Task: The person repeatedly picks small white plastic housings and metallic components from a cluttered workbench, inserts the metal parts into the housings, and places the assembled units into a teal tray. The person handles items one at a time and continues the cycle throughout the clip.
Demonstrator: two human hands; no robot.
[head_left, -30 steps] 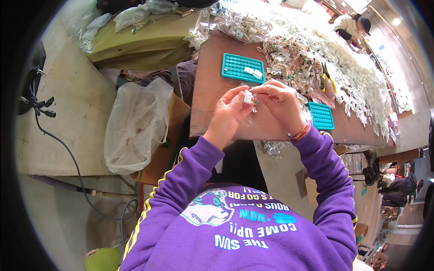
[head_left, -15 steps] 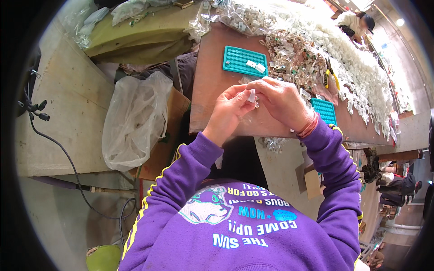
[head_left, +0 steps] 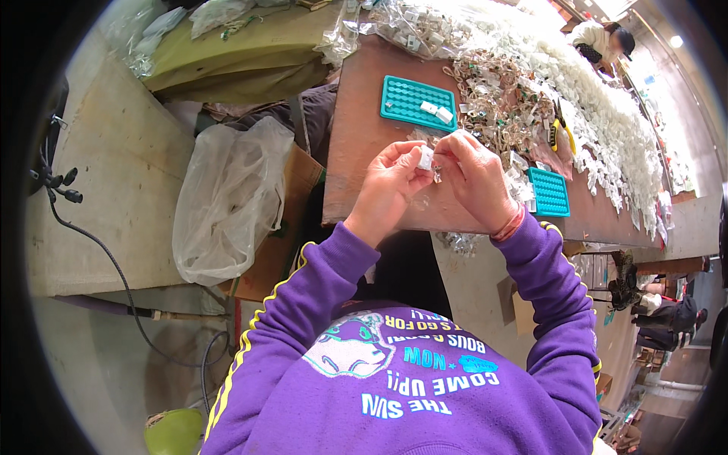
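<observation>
Between the thumb and fingers of my left hand (head_left: 387,193) is a small white plastic casing (head_left: 425,158), held above the brown tabletop (head_left: 356,144). My right hand (head_left: 483,186) is beside it with its fingertips pinched near the casing. A tiny shiny part (head_left: 437,176) shows between the two hands, too small to make out. Just beyond them lies a teal ridged tray (head_left: 402,108), with white casings (head_left: 436,111) and a tiny piece on it. To the right of my right hand sits another teal tray (head_left: 548,194).
Small electronic parts (head_left: 493,98) heap up beyond my hands, backed by a long mound of white pieces (head_left: 591,114). Yellow-handled pliers (head_left: 563,136) rest on the heap. A clear plastic bag (head_left: 227,197) hangs over a cardboard box at left. Another person (head_left: 603,42) is at the far right.
My right hand has drawn slightly away from my left fingertips and turned. The white casing now shows a broader face. The whole view has shifted a little.
</observation>
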